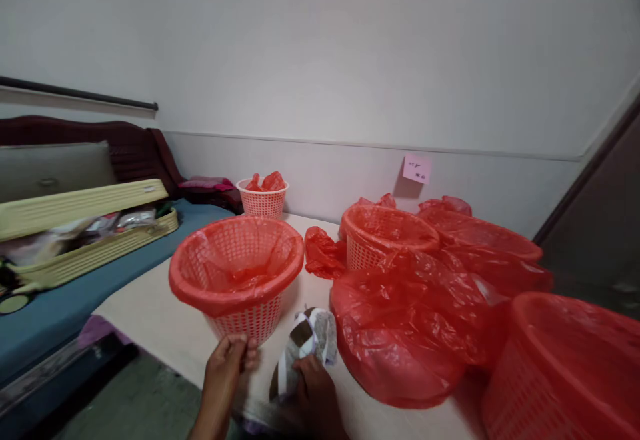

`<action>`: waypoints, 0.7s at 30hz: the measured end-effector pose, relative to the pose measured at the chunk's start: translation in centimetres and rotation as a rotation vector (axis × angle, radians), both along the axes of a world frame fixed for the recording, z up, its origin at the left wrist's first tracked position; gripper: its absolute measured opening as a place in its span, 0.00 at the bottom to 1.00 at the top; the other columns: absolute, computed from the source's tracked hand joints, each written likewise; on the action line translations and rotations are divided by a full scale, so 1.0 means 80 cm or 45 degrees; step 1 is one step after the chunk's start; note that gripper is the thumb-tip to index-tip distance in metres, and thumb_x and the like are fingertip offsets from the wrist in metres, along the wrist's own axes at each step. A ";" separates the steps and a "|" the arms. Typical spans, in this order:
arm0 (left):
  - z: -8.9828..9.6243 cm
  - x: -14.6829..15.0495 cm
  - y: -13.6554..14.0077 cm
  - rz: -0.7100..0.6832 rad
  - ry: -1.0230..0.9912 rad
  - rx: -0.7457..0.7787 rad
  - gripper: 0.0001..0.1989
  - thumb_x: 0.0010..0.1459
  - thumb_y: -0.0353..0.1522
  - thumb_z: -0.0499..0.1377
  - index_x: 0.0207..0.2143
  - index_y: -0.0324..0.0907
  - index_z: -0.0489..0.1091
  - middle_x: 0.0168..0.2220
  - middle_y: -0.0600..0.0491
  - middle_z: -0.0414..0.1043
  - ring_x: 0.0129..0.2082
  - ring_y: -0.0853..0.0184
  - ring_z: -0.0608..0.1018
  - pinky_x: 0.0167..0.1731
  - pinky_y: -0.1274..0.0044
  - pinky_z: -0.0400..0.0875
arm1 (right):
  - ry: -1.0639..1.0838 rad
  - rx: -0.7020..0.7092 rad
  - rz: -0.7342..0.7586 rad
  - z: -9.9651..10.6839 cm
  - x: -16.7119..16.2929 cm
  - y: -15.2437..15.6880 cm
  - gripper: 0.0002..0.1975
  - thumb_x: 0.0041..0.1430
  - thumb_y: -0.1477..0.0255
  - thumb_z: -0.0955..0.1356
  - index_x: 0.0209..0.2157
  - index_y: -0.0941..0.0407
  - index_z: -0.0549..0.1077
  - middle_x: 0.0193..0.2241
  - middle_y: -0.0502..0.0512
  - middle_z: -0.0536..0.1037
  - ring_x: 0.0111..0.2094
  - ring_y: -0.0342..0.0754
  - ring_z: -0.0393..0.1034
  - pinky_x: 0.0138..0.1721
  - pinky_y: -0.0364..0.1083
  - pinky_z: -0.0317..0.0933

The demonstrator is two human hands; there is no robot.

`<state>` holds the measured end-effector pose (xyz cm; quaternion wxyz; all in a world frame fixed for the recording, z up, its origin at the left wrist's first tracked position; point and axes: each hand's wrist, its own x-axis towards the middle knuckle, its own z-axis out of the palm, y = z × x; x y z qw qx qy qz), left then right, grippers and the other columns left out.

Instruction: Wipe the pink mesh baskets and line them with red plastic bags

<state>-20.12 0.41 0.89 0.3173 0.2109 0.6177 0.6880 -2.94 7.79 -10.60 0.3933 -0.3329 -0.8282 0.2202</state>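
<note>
In the lower middle, my right hand (315, 387) is closed on a soft, folded striped cloth (307, 337) in grey, white and brown, just above the white table. To its left, my left hand (227, 363) has its fingers curled together near the foot of a pink mesh basket (247, 317). Whatever may be between those fingers is hidden. The basket stands upright, and a red plastic bag (245, 277) lines it and folds over its rim. A second lined basket (390, 227) stands farther back on the right.
A big red plastic bag (400, 333) spreads over the table's right side, between more red-lined baskets (530, 387). A crumpled red bag (324, 253) lies mid-table. At the back stands a small white-rimmed basket (263, 203). An open cream case (100, 247) rests on the blue bed.
</note>
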 end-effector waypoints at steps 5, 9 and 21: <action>-0.084 0.015 0.007 -0.274 0.476 -0.177 0.19 0.50 0.50 0.56 0.26 0.43 0.68 0.24 0.56 0.70 0.27 0.66 0.73 0.30 0.75 0.68 | 0.014 0.041 -0.023 -0.003 -0.001 0.000 0.16 0.48 0.85 0.60 0.35 0.53 0.68 0.31 0.51 0.73 0.34 0.47 0.69 0.36 0.43 0.61; -0.112 0.006 0.017 -0.452 0.843 -0.325 0.15 0.58 0.44 0.51 0.25 0.44 0.66 0.24 0.56 0.68 0.27 0.66 0.72 0.31 0.75 0.65 | 0.040 0.107 -0.034 -0.008 -0.002 0.004 0.12 0.51 0.84 0.60 0.33 0.53 0.67 0.29 0.50 0.72 0.31 0.46 0.68 0.33 0.42 0.59; -0.129 0.006 0.049 -0.762 1.568 -0.453 0.11 0.62 0.35 0.46 0.29 0.46 0.65 0.27 0.53 0.72 0.29 0.65 0.75 0.31 0.74 0.59 | 0.140 0.111 -0.131 -0.028 -0.015 0.005 0.12 0.47 0.81 0.59 0.32 0.52 0.66 0.28 0.51 0.72 0.30 0.48 0.69 0.32 0.45 0.58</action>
